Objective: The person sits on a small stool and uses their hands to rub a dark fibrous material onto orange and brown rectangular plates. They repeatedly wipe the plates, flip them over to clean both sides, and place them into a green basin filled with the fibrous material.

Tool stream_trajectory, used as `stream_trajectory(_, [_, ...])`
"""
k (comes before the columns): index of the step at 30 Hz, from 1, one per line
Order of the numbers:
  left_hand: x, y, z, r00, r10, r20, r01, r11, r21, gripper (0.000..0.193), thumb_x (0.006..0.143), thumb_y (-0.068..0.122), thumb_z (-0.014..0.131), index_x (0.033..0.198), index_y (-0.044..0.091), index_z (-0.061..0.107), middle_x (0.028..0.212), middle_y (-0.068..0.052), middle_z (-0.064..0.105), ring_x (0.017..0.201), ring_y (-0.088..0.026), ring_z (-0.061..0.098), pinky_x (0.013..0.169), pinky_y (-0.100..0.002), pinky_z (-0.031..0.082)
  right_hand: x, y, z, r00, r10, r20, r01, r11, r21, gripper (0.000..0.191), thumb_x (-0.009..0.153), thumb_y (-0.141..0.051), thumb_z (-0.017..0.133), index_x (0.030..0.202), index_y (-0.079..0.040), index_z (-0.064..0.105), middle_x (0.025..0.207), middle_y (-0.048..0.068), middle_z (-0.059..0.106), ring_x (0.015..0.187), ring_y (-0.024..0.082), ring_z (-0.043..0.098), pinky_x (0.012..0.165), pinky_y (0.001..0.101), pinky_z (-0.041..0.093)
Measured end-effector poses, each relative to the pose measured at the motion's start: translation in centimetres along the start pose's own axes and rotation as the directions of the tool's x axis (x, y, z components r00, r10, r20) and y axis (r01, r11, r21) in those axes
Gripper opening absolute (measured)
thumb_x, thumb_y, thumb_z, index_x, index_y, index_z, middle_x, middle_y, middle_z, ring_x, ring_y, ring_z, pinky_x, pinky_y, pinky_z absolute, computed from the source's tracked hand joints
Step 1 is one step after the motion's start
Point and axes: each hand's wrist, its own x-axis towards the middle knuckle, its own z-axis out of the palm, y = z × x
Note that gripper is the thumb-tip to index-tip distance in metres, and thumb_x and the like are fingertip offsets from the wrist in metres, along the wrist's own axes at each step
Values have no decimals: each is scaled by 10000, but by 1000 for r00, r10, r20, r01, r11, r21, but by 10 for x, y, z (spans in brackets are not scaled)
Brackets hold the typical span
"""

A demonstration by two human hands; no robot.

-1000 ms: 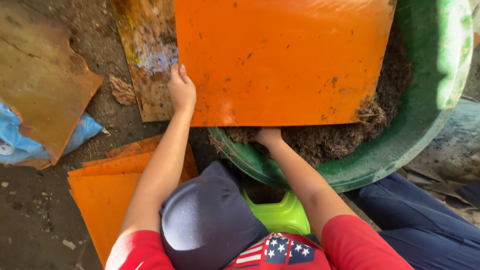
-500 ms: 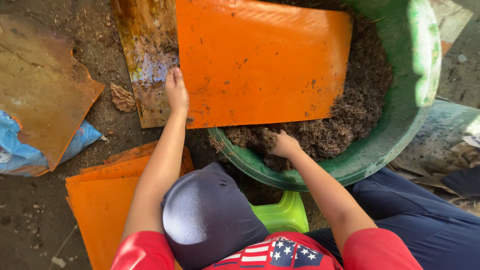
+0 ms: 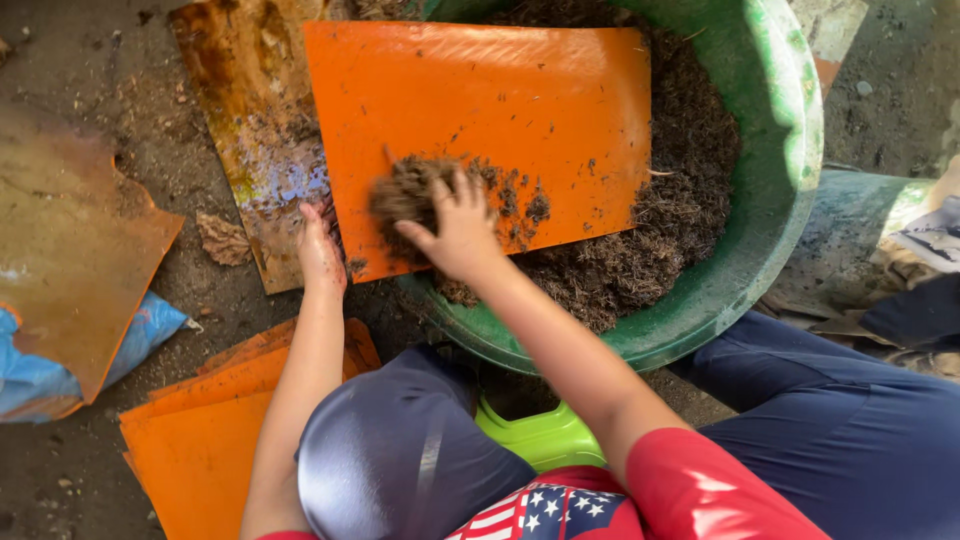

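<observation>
We see our right hand [image 3: 460,228] spread flat, fingers wide, pressing a clump of dark brown fibrous material [image 3: 405,192] against the orange sheet [image 3: 500,110]. The hand grips nothing; it lies palm down on the clump, near the sheet's lower left corner. Loose crumbs of the same material are scattered over the sheet just beside the fingers.

Our left hand [image 3: 320,255] rests at the sheet's left edge, close to its bottom corner, fingers curled lightly against that edge; we cannot tell whether it truly pinches the sheet or only steadies it.

The orange sheet lies tilted across the rim of the big green tub [image 3: 790,150], covering the tub's left part, its lower edge reaching the near rim. The tub holds a heap of dark fibrous material [image 3: 660,240], showing to the right of and below the sheet.

Under the sheet's left edge, on the ground [image 3: 100,60], lies a rusty stained board [image 3: 250,120]. Another worn brown sheet [image 3: 70,260] lies at the far left over something blue [image 3: 40,370]. A stack of orange sheets [image 3: 200,440] sits on the ground below our left arm. A dark cap [image 3: 400,450] and a bright green plastic object [image 3: 545,435] show at the bottom.
</observation>
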Motion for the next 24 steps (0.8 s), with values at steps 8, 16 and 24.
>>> stream_trajectory(8, [-4,-36,-9,943,296,-149,-128,740,660,610,1092,462,447,1460,-23,491,1479,-154,573,1367,-238,536,1162,-348,387,38,70,67,931,-232,-280,128,930,-345,712,957,-559,597,1599,-367,354,1728,18,107,1587,302,35,1206,752,29])
stream_trajectory(16, [-11,-37,-14,965,247,-85,-184,874,450,586,1105,445,461,1461,-19,490,1472,-143,546,1379,-243,495,1177,-381,360,81,255,-58,664,556,-500,-577,806,130,579,1054,-479,452,1552,-189,396,1670,100,254,1527,328,162,1168,727,138])
stream_trajectory(24, [-15,-26,-17,998,23,-52,-13,983,185,882,981,686,318,1579,38,303,1634,-106,336,1490,-258,352,1222,-461,315,36,37,82,902,5,-432,9,999,31,813,959,-699,451,1626,-257,311,1746,121,110,1609,425,66,1189,779,-6])
